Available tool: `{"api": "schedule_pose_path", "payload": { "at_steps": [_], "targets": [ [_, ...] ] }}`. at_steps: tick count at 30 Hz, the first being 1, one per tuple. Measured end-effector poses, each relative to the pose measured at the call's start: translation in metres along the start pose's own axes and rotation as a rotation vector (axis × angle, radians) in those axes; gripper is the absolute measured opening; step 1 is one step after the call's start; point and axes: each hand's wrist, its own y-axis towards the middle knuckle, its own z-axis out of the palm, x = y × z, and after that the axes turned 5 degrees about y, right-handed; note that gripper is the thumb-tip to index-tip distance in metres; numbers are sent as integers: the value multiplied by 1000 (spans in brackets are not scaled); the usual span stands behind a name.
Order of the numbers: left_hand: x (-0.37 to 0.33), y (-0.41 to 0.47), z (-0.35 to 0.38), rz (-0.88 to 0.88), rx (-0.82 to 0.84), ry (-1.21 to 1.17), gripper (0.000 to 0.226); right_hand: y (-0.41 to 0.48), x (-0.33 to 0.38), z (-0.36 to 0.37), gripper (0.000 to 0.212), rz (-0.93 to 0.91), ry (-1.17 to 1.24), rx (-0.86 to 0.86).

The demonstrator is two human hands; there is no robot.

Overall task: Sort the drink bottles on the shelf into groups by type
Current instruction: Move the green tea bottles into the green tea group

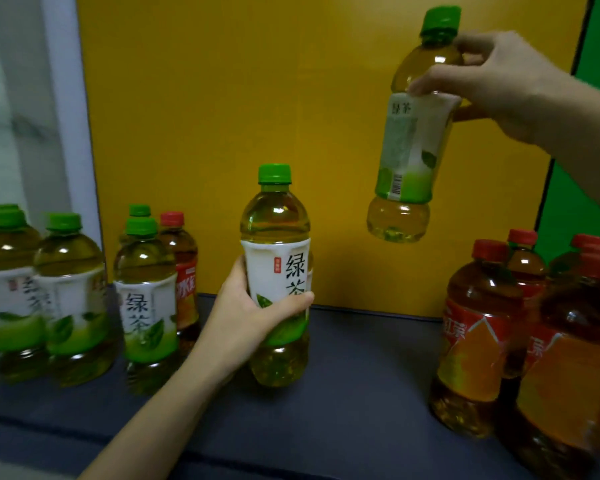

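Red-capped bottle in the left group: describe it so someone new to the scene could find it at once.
From the yellow back panel, follow its lower edge left to the cluster of green tea bottles. At the cluster's right end, near the panel, stands the iced black tea bottle. It alone there has a red cap, amber drink and an orange-red label.

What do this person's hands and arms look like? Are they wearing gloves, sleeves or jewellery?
The left hand and right hand are both bare: no gloves, and no rings that I can see. No watch or bracelet shows at either wrist, and both forearms are uncovered up to the picture's edge, with no sleeve in view.
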Motion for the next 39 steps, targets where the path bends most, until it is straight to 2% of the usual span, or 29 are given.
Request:
{"api": "schedule_pose_path", "payload": {
  "at_steps": [3, 5, 7, 9, 10, 11, 14, 18, 21, 25, 30, 33, 36, 39],
  "targets": [
    [10, -12, -30, -37, -39, 71, 64, -21, 14, 25, 38, 25, 69, 30],
    [20, -18, -45, -49, -32, 106, 62, -37, 19, 45, 30, 37, 103, 86],
    [32, -23, -57, -49, -28, 139, 64, -55, 19, 68, 41, 60, 93, 124],
    [45, -26, -66, -53, -34, 162, 69, -75, 17, 94, 80, 93, 2, 122],
    [51, -28, -69, -55, -36, 169, 72, -84, 14, 106, 93, 112, -34, 121],
    [55, -28, -72, -52, -36, 175, 75, -93, 8, 118, 94, 120, -54, 125],
    [67, -29, -76, -40, -30, 149, 82, -114, -5, 146, 70, 135, -72, 137],
    [78, -24, -79, -18, -14, 132, 86, -133, -15, 175, 68, 168, -71, 151],
    [81, -20, -78, 3, -3, 154, 86, -138, -21, 185, 60, 189, -14, 95],
    [85, -19, -76, 73, -52, 213, 109, -143, -28, 197, 66, 187, 29, 82],
    [83, -21, -72, 163, -102, 277, 92, -151, -35, 205, 61, 174, 176, 80],
    [86, -18, -74, 154, -100, 323, 90, -155, -42, 209, 74, 160, 184, 75],
    [83, -18, -78, 127, -70, 355, 88, -156, -42, 207, 83, 125, 81, 74],
    [70, -28, -87, 87, 15, 340, 88, -147, -36, 194, 60, 12, 16, -11]
  ]
}}
